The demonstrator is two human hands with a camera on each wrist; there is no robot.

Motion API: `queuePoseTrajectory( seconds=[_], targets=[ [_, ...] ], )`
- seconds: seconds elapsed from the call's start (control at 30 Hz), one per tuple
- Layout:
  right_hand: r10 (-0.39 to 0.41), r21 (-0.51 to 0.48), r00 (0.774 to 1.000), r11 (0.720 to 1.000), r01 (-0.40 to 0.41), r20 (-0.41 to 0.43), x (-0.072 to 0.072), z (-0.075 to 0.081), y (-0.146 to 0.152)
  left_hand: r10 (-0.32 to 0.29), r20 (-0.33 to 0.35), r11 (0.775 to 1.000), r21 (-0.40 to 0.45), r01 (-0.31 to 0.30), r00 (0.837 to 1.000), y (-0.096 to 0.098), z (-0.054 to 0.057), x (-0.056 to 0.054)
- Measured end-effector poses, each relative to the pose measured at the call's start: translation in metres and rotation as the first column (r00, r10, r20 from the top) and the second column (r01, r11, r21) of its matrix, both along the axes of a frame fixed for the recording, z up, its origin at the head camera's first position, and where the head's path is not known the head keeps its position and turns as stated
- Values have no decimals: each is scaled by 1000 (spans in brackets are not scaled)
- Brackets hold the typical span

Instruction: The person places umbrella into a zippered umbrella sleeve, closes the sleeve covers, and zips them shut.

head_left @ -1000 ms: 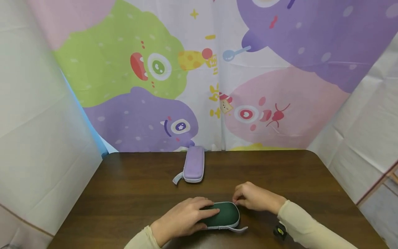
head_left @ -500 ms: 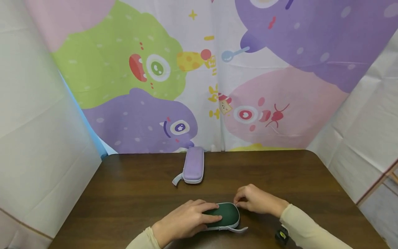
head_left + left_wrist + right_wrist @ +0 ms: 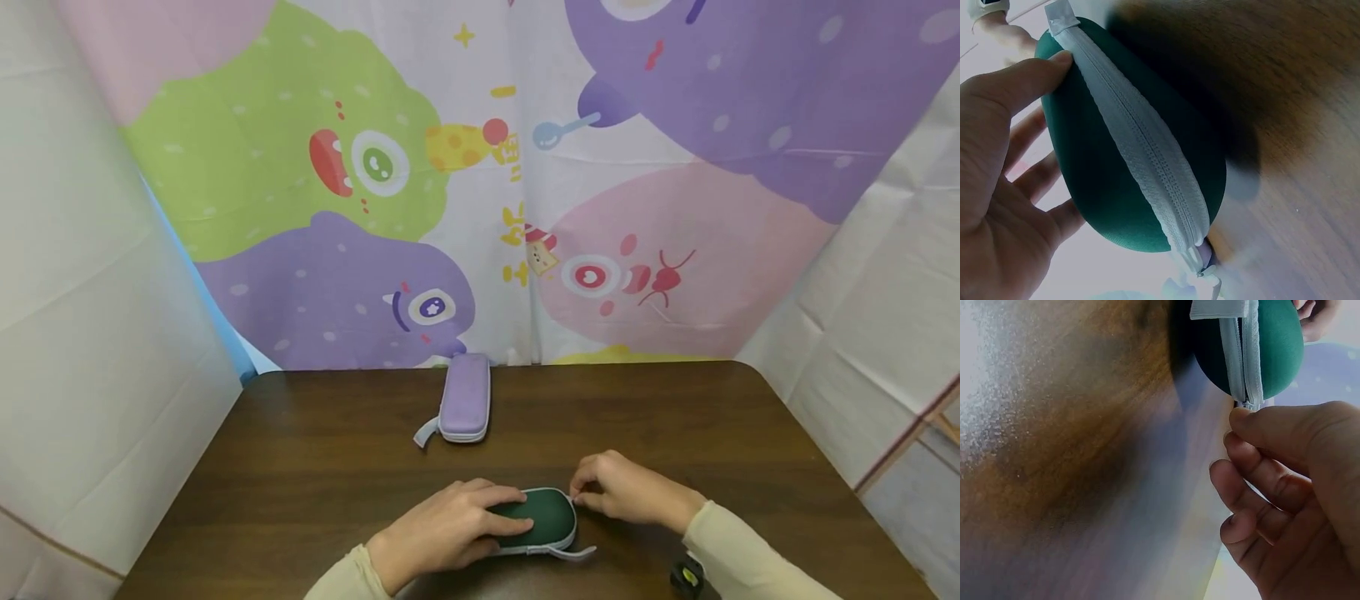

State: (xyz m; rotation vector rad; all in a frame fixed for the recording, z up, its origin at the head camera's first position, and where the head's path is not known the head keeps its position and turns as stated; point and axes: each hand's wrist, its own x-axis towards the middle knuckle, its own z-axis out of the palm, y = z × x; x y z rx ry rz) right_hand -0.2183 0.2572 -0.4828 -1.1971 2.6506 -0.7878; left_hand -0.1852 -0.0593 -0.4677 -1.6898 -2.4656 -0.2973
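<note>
A dark green zip case [image 3: 553, 515] with white zipper edging lies on the table before me. My left hand [image 3: 446, 532] holds its left part, fingers on top and thumb [image 3: 1054, 69] against the near side. At the far right corner my right hand [image 3: 633, 492] pinches the zipper pull [image 3: 1245, 406] between thumb and forefinger, which mostly hide it. A narrow dark gap shows between the white zipper tapes [image 3: 1250, 356] above the pull in the right wrist view. The white strap [image 3: 576, 553] of the case sticks out at its near right side.
A purple zip case [image 3: 465, 398] with a pale strap [image 3: 426, 432] lies at the back of the brown wooden table [image 3: 315, 467]. Behind the table hangs a cartoon-printed curtain [image 3: 495, 317]. White sheets [image 3: 97, 275] close off both sides.
My right hand has moved slightly right and nearer to me, along the case's right end. The left fingers have shifted a little on the case's top.
</note>
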Motion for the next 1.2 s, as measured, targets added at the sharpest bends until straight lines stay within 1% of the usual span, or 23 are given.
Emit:
queuePoseTrajectory(
  seconds=[0.2, 0.33, 0.57, 0.87, 1.2],
  targets=[
    [0, 24, 1000, 1000, -1, 27, 7, 5, 0, -20, 15, 999, 28, 19, 1000, 0, 0, -3],
    [4, 32, 999, 999, -6, 47, 13, 8, 0, -28, 19, 999, 30, 27, 999, 0, 0, -4],
    [-3, 56, 1000, 998, 2, 15, 24, 14, -4, -25, 14, 999, 32, 25, 1000, 1, 0, -3],
    [2, 59, 1000, 998, -3, 19, 28, 17, -6, -18, 24, 999, 32, 18, 1000, 1, 0, -3],
    [2, 37, 999, 999, -3, 32, 32, 16, -7, -22, 25, 999, 40, 21, 999, 2, 0, -2]
  ],
)
